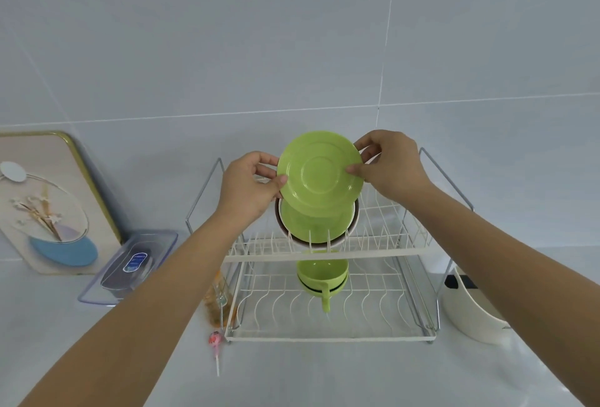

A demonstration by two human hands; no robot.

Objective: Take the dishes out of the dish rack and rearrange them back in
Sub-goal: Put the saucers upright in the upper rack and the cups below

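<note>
A small green plate is held upright in the air just above the top shelf of a white wire dish rack, its underside with raised rings facing the viewer. Both hands grip it by opposite edges: the left hand pinches the left rim between thumb and fingers, and the right hand pinches the right rim the same way. Holding it on edge like this probably keeps it lined up with the upright wire slots, so it can slide into or out of one cleanly. Directly below it, a second green plate stands in the top shelf's slots, leaning against a darker-rimmed bowl or dish behind it; the wires keep them upright. On the lower shelf, under these, a green cup sits with its handle pointing toward the viewer, apparently stacked in another dish with a dark band. The rest of the rack's slots hold nothing visible. The rack stands on a pale countertop against a grey tiled wall. To the left lean a decorated board and a clear plastic lidded container; a lollipop lies by the rack's front left corner. A white tub stands to the right.
</note>
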